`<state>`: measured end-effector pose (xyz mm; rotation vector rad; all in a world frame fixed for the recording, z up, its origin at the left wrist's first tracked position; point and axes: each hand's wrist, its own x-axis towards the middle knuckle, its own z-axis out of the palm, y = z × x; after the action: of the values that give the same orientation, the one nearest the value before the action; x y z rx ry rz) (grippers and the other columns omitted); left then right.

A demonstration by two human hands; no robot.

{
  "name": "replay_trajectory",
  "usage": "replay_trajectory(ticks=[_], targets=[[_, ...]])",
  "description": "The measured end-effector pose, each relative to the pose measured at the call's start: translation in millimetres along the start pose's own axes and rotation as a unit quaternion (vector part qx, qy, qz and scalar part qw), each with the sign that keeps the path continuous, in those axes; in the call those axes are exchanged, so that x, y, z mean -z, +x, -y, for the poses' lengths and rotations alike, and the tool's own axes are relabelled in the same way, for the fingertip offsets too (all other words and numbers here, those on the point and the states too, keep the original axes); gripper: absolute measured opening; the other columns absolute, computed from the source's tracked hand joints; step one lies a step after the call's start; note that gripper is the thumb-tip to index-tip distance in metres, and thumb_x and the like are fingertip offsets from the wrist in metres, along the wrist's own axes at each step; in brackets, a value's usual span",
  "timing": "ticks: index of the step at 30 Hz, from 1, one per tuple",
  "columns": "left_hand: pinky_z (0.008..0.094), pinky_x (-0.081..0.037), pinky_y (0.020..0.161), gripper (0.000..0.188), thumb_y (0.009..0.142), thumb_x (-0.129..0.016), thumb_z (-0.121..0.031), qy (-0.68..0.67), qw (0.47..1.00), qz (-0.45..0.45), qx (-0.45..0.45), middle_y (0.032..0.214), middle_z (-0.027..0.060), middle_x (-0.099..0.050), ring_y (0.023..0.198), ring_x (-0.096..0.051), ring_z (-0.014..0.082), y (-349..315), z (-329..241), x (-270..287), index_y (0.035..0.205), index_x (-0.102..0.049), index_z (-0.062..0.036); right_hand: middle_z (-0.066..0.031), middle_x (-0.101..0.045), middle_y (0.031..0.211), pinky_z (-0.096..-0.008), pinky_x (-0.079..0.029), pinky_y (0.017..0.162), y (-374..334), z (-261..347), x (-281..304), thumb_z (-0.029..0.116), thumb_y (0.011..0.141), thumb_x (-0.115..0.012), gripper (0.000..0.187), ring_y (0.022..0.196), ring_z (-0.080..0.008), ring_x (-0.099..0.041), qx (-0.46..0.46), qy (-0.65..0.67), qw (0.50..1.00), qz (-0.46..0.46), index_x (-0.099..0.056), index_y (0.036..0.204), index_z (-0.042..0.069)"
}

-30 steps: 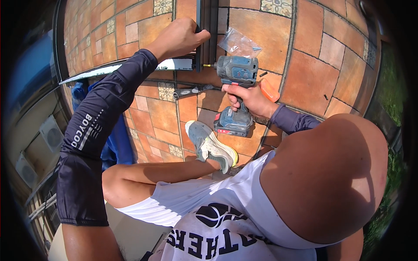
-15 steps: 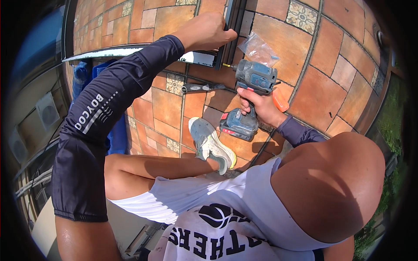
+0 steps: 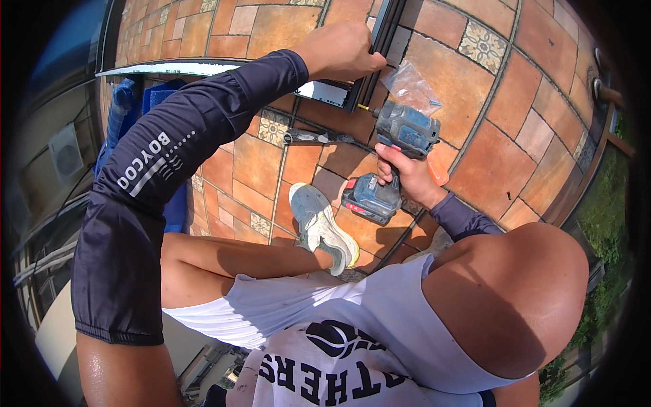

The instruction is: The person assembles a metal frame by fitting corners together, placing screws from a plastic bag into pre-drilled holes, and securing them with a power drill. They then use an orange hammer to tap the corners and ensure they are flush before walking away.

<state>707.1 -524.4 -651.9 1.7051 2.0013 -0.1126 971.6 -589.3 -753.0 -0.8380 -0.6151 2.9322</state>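
Observation:
My right hand (image 3: pixel 410 173) is wrapped round the grip of a blue and black cordless impact driver (image 3: pixel 407 129). Its thin yellowish bit points left at the corner of a dark metal frame (image 3: pixel 381 51); whether the tip touches is too small to tell. My left hand (image 3: pixel 342 53) reaches across above that corner, closed with its fingertips at the frame's edge. Just right of the frame, a clear plastic bag (image 3: pixel 410 87) with small contents lies on the tiles. A black-handled tool (image 3: pixel 308 136) rests below the corner.
Behind the driver lies an orange object (image 3: pixel 437 168), partly hidden. Blue wrapped material (image 3: pixel 178 203) is beside my left sleeve. My shoe (image 3: pixel 319 220) stands on the brown tiled floor (image 3: pixel 444 57). A pale strip (image 3: pixel 183 68) edges the large frame.
The whole view has shifted slightly. Both hands keep their grips, and the driver's bit stays by the frame corner.

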Motion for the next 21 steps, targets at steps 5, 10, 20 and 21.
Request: replay_trajectory(ticks=[5, 10, 20, 21], targets=[[0.0468, -0.056, 0.062, 0.052, 0.090, -0.067, -0.039, 0.001, 1.000, 0.003, 0.012, 0.059, 0.0228, -0.060, 0.059, -0.066, 0.0381, -0.6, 0.0, 1.3, 0.062, -0.065, 0.0054, 0.0006, -0.051, 0.068, -0.0309, -0.047, 0.062, 0.0, 6.2, -6.5, 0.020, 0.107, -0.062, 0.022, 0.061, -0.0108, -0.048, -0.018, -0.005, 1.000, -0.016, -0.057, 0.088, 0.009], [0.0466, -0.056, 0.061, 0.052, 0.090, -0.068, -0.039, 0.012, 1.000, -0.008, 0.005, 0.059, 0.0230, -0.060, 0.057, -0.066, 0.0381, -0.2, 0.4, -0.4, 0.062, -0.065, 0.0056, 0.0009, -0.050, 0.068, -0.0307, -0.047, 0.062, 2.3, 2.4, -1.2, 0.020, 0.107, -0.063, 0.021, 0.061, -0.0104, -0.048, -0.010, -0.002, 1.000, -0.003, -0.059, 0.090, 0.009], [0.0457, -0.056, 0.060, 0.051, 0.090, -0.069, -0.038, 0.002, 1.000, -0.014, 0.004, 0.058, 0.0223, -0.060, 0.056, -0.065, 0.0379, 0.4, 2.3, -2.6, 0.063, -0.066, 0.0056, 0.0010, -0.050, 0.068, -0.0306, -0.046, 0.061, 1.2, 5.0, -7.5, 0.019, 0.106, -0.065, 0.018, 0.060, -0.0098, -0.047, -0.002, -0.001, 1.000, -0.019, -0.059, 0.091, 0.010], [0.0459, -0.056, 0.060, 0.051, 0.090, -0.069, -0.038, 0.002, 1.000, -0.017, 0.000, 0.057, 0.0225, -0.060, 0.056, -0.065, 0.0380, 0.2, 1.9, -3.0, 0.063, -0.066, 0.0056, 0.0010, -0.050, 0.068, -0.0303, -0.046, 0.060, 2.1, 4.6, -3.7, 0.019, 0.105, -0.065, 0.017, 0.060, -0.0099, -0.048, -0.003, -0.011, 1.000, -0.020, -0.060, 0.092, 0.009]])
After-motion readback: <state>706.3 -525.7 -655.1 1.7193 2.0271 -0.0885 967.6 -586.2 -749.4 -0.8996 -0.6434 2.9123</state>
